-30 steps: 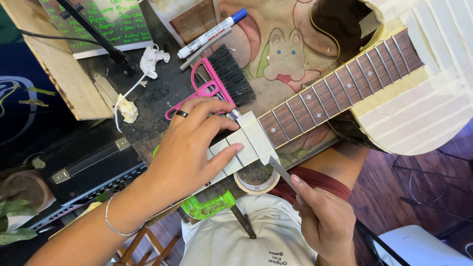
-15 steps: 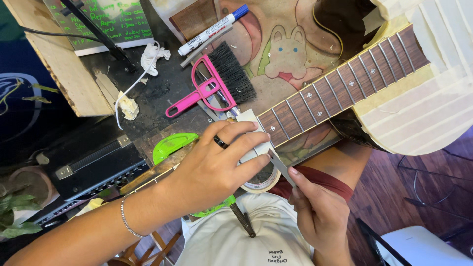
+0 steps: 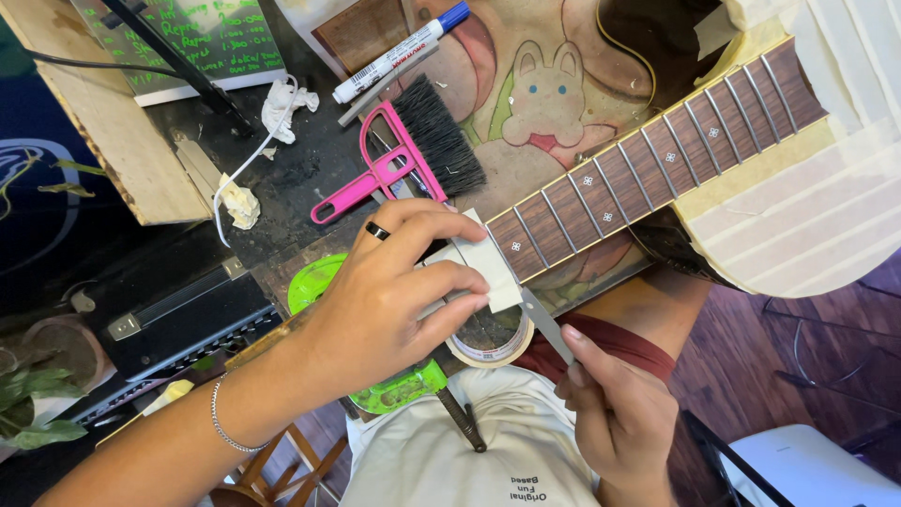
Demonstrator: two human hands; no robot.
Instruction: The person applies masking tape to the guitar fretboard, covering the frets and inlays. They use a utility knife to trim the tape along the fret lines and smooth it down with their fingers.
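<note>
My left hand (image 3: 389, 296), with a black ring and a thin bracelet, clasps the white taped end (image 3: 488, 263) of a guitar neck (image 3: 648, 169). The dark fretboard runs up to the right into the guitar body (image 3: 807, 207), which is covered in pale masking tape. My right hand (image 3: 610, 413) is low in view and pinches a thin grey metal blade (image 3: 542, 324). The blade's tip points up at the lower edge of the taped neck end. A roll of tape (image 3: 493, 343) lies under the neck, just below my left fingers.
A pink-handled black brush (image 3: 413, 155) and a white marker with a blue cap (image 3: 399, 52) lie above my left hand. A green plastic object (image 3: 314, 282) sits under my left wrist. A wooden board (image 3: 103, 122) leans at left, a white chair (image 3: 817, 469) at bottom right.
My left hand has gone from lying spread over the taped neck end to curling its fingers around it. The right hand keeps the blade against the same spot.
</note>
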